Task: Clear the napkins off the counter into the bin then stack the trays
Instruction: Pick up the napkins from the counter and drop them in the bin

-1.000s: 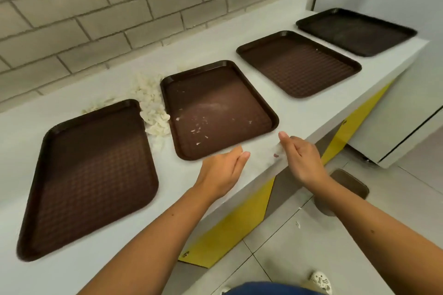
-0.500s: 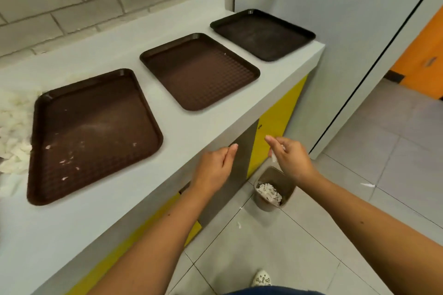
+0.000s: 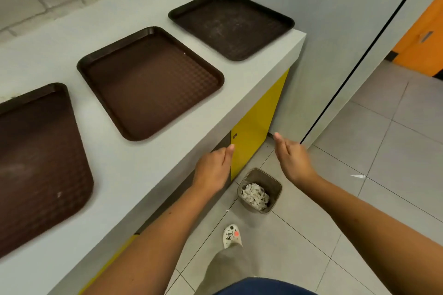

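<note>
Left hand and right hand hover above the small bin on the floor, each grip slack and empty. Light shreds dropped from this height could drift past its narrow mouth. The napkins lie inside as a pale torn heap. Beyond, brown trays lie unstacked on the table.
</note>
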Motion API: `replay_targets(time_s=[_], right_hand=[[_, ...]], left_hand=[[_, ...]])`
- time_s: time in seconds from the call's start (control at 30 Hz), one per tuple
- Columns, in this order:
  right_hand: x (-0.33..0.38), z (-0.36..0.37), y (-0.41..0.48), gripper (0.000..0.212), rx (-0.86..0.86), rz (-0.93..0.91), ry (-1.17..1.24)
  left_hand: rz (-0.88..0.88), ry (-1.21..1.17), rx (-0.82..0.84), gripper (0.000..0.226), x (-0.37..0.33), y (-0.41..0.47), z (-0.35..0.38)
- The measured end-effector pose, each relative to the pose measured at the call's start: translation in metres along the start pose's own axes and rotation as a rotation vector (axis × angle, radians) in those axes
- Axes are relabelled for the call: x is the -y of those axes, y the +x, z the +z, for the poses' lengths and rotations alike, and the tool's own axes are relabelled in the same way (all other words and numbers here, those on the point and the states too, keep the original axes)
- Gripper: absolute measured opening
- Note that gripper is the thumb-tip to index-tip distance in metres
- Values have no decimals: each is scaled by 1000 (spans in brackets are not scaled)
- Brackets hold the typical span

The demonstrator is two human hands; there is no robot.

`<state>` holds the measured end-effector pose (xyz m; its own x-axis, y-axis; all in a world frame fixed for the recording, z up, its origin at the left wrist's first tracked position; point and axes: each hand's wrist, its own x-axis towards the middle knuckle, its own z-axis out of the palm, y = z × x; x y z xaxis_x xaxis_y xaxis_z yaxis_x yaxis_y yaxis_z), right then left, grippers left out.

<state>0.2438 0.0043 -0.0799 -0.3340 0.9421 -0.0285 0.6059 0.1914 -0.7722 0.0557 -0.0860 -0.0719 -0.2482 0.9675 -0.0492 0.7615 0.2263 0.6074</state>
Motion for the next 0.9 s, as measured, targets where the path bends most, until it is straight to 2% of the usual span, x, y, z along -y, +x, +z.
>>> replay_targets(time_s=[0.13, 0.23, 0.33, 0.43, 0.5, 0.63, 0.73, 0.77, 0.83, 0.9], right_hand=[[-29, 4, 31, 62, 50, 135, 60], [-58, 11, 55, 38, 156, 260, 134], [-88, 20, 70, 21, 220, 353, 123], [-120, 29, 81, 13, 309, 515, 114], [-138, 34, 86, 25, 395, 605, 100], [-166, 44, 101, 50, 514, 572, -12], [-183, 51, 110, 62, 627, 683, 65], [-187, 53, 112, 65, 657, 701, 71], [-190, 53, 114, 65, 668, 622, -22], [-192, 52, 117, 63, 612, 582, -52]], left_hand=[[-83, -35, 199, 50, 3, 34, 23], [-213, -132, 364, 38, 2, 58, 42], [-244, -222, 391, 33, 3, 76, 60], [-260, -259, 340, 27, 5, 89, 80], [-293, -270, 318, 27, 7, 94, 96], [-382, -313, 260, 24, 9, 96, 121], [-442, -338, 249, 24, 12, 98, 134], [-458, -340, 247, 25, 13, 99, 139], [-499, -333, 250, 26, 15, 101, 146], [-559, -334, 252, 27, 17, 102, 154]])
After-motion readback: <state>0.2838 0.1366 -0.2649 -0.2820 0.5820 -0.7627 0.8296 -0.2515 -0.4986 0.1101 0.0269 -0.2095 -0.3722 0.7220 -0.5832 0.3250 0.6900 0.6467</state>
